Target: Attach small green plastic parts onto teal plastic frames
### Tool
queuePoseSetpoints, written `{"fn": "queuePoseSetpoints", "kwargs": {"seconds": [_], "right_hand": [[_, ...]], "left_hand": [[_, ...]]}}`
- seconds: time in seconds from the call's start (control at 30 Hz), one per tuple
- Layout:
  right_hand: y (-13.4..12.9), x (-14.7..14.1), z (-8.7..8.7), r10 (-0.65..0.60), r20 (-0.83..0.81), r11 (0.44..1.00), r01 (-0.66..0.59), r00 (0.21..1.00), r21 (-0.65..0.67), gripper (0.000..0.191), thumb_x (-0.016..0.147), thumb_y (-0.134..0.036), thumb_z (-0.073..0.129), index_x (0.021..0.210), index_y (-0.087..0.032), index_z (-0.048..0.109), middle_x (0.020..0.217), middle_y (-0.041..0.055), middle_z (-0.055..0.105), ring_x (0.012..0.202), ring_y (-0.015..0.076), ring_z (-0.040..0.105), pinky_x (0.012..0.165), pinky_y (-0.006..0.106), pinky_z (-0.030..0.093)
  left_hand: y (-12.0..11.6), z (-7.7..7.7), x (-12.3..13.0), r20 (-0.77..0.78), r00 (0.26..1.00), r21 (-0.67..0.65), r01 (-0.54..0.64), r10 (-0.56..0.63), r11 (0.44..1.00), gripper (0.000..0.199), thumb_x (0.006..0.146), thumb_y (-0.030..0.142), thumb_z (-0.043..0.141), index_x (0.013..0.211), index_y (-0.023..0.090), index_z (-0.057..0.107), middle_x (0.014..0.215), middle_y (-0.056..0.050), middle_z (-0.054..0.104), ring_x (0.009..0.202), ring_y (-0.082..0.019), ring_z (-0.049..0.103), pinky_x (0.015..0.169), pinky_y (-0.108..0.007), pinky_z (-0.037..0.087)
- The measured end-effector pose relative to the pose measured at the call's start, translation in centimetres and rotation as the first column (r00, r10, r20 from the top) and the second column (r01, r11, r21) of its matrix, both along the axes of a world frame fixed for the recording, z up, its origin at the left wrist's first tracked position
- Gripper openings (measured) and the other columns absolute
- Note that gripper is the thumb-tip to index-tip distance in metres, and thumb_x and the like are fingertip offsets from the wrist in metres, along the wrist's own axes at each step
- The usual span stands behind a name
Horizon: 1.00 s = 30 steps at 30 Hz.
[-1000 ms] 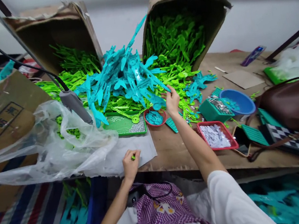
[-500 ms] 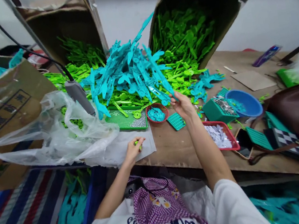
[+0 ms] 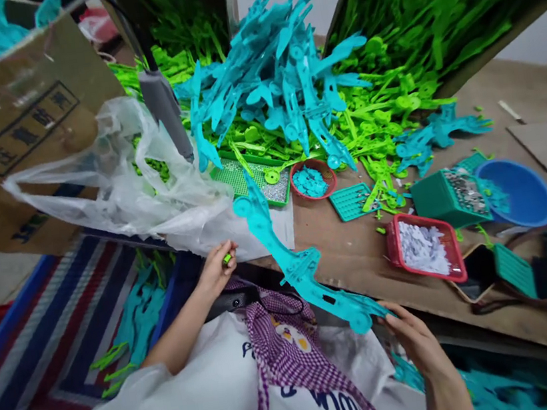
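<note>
Part, blue (image 3: 307, 274): aslant across the table's (image 3: 340, 250) front edge; near end gripped by the right hand (image 3: 414, 334), fingers closed, thumb hard to make out. Left hand (image 3: 216, 269): curled about a green piece (image 3: 227, 259), mostly hidden. Bare table: front strip, between sheet (image 3: 284, 227) and red tray (image 3: 393, 237). Right-hand box (image 3: 490, 50): cut off above; contents dark.

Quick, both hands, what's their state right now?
Left hand: closed, holding a small green piece.
Right hand: closed on one end of a long teal part.
</note>
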State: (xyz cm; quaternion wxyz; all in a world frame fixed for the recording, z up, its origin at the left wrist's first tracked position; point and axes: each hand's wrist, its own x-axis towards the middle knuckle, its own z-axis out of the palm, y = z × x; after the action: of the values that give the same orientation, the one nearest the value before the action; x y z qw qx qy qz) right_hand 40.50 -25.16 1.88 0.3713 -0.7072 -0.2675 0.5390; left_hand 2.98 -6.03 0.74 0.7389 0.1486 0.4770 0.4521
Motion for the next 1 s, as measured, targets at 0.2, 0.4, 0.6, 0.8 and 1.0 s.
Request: {"fn": "queuePoseSetpoints", "kwargs": {"seconds": [0.2,0.4,0.6,0.8,1.0], "right_hand": [[5.2,2.9,-0.3,0.331,0.461,0.931,-0.366,0.824,-0.014,0.044,0.075,-0.061,0.06,0.095,-0.023,0.072,0.094,0.0113,0.071,0.092,0.0324,0.066,0.085,0.049,0.052],[11.9,-4.3,1.6,-0.067,0.912,0.852,-0.453,0.405,0.264,0.04,0.093,-0.045,0.048,0.115,-0.017,0.067,0.115,0.0177,0.063,0.109,0.0314,0.057,0.095,0.05,0.044],[16.3,-20.6,-0.7,0.35,0.63,0.428,-0.716,0.694,0.551,0.033,0.097,-0.039,0.05,0.125,-0.023,0.061,0.105,0.0093,0.063,0.093,0.0197,0.063,0.083,0.033,0.054],[17.4,-22.4,-1.9,0.251,0.452,0.58,-0.507,0.856,0.638,0.025,0.096,-0.041,0.052,0.099,-0.021,0.068,0.096,0.0082,0.064,0.091,0.0189,0.063,0.081,0.033,0.054],[21.8,-19.9,1.9,0.094,-0.079,0.784,-0.024,0.992,0.621,0.03,0.093,-0.053,0.05,0.099,-0.024,0.054,0.091,0.0033,0.067,0.077,0.0148,0.068,0.066,0.027,0.054]], "left_hand": [[-0.2,-0.4,0.7,0.036,0.972,-0.162,-0.223,0.231,0.961,0.021,0.084,0.024,0.069,0.074,0.011,0.057,0.059,0.006,0.047,0.04,0.001,0.038,0.032,-0.01,0.022],[0.0,0.9,2.3,0.049,0.954,-0.075,-0.291,0.295,0.954,0.022,0.084,0.027,0.072,0.075,0.013,0.057,0.061,0.006,0.048,0.041,0.0,0.04,0.033,-0.01,0.023],[-0.3,1.3,3.9,0.05,0.963,0.03,-0.267,0.266,0.963,0.024,0.084,0.035,0.07,0.077,0.015,0.059,0.068,0.004,0.056,0.057,-0.004,0.053,0.049,-0.014,0.042],[0.5,1.1,3.3,0.162,0.974,-0.087,-0.144,0.156,0.986,0.027,0.086,0.038,0.066,0.075,0.015,0.06,0.068,0.001,0.057,0.06,-0.008,0.055,0.057,-0.019,0.046],[1.9,-1.2,1.1,-0.568,0.819,0.346,0.147,0.082,0.927,0.023,0.089,0.041,0.062,0.09,0.018,0.067,0.077,-0.001,0.06,0.071,-0.013,0.057,0.063,-0.022,0.044]]}}
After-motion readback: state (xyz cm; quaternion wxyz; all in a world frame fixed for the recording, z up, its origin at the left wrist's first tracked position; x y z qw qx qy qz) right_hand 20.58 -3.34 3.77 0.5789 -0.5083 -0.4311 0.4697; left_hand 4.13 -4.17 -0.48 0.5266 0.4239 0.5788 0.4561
